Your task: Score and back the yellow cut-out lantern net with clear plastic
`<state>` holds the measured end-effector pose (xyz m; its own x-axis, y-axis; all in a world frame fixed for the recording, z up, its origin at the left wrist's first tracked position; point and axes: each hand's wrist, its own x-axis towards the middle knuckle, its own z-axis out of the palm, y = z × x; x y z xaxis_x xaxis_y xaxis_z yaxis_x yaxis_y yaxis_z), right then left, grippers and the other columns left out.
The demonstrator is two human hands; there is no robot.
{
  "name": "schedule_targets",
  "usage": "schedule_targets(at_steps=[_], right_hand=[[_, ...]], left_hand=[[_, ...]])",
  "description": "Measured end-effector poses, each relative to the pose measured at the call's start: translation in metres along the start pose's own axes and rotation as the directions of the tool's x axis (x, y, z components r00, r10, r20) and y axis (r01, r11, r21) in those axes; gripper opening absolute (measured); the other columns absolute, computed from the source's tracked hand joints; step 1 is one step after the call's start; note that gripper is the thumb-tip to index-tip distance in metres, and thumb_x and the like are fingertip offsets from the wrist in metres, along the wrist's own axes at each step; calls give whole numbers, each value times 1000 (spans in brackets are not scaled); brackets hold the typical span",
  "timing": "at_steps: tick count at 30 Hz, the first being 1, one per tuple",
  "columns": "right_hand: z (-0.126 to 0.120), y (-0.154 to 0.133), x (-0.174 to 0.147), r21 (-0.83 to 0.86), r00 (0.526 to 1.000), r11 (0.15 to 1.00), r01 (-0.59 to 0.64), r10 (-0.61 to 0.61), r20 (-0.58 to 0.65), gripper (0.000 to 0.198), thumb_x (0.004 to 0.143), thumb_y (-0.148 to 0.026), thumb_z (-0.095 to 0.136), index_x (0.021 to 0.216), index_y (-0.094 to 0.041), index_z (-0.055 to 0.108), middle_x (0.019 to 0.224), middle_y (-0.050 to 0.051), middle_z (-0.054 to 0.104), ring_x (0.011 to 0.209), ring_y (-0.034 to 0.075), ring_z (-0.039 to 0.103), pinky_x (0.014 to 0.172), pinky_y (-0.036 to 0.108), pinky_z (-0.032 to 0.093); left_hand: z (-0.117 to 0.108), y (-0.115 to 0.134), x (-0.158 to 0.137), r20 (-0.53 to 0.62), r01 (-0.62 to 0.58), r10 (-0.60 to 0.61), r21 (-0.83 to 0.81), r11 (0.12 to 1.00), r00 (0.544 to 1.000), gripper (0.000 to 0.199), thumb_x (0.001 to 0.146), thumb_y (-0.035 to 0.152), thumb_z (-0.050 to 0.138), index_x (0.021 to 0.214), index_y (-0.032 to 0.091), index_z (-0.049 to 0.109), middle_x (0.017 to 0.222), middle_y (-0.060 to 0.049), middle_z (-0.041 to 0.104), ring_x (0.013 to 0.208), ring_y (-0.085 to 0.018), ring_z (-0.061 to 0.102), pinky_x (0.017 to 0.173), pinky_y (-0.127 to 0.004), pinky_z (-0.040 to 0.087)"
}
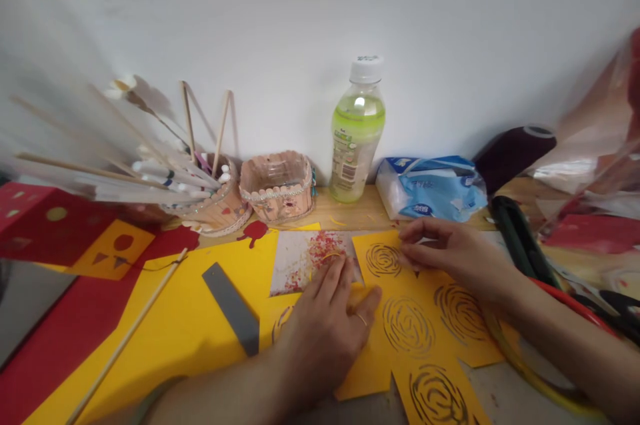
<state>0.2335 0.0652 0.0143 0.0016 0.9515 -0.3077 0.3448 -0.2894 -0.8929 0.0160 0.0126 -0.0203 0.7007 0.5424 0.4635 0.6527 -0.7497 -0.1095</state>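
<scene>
A yellow paper cut-out (407, 295) with swirling, rose-like slits lies on the table before me. My left hand (325, 318) rests on its left part, fingers stretched forward and thumb out to the side. A thin yellow curl shows at its fingertips, beside a grey sheet (287, 262) strewn with red and yellow paper scraps. At the cut-out's upper part, my right hand (450, 255) has its thumb and fingertips brought together at the paper, beside one swirl. A small dark point shows under its thumb; what it is, I cannot tell.
Left lie a grey strip (233, 308), a wooden stick (130, 335) and yellow sheets. Along the wall stand a pen basket (215, 212), a small basket (277, 188), a green drink bottle (357, 132) and a tissue pack (433, 188). Scissors (590, 288) lie right.
</scene>
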Motion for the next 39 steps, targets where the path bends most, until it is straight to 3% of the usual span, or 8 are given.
schedule_targets(at_steps=[13,20,27,33,39], right_hand=[[7,-7,-5,-105,997,994,38,-44,-59,22,59,-34,65,72,-18,57,58,-2,60,49,10,55,45,21,40],[8,-5,-8,-143,997,988,63,-70,-42,22,62,-36,62,75,-19,56,62,0,62,51,12,56,46,23,41],[10,1,-5,-221,991,971,95,-113,-74,18,62,-34,60,74,-20,57,64,1,61,56,14,57,49,25,43],[10,5,-2,-275,978,944,181,-203,-54,13,67,-29,55,76,-20,57,65,1,60,57,14,58,51,26,45],[9,9,-1,-332,969,917,223,-245,-26,10,70,-25,53,78,-19,56,66,1,60,58,14,59,53,26,47]], left_hand=[[-3,-1,1,-10,-11,10,-38,999,1000,26,86,21,54,111,13,56,116,-26,60,117,-35,52,87,-46,51],[-2,-1,1,-19,-10,9,-69,998,1000,28,83,20,57,110,13,58,115,-30,58,115,-38,53,86,-47,51],[-3,-2,3,-14,-16,16,-55,998,1000,25,87,19,51,109,13,58,117,-27,58,115,-35,54,87,-46,51],[-1,-3,2,44,-61,65,-89,994,997,29,91,19,41,114,13,57,127,-15,56,121,-29,49,95,-44,46],[5,-2,0,-29,-42,40,-81,996,999,28,93,20,39,110,13,60,120,-14,61,116,-28,53,94,-43,46]])
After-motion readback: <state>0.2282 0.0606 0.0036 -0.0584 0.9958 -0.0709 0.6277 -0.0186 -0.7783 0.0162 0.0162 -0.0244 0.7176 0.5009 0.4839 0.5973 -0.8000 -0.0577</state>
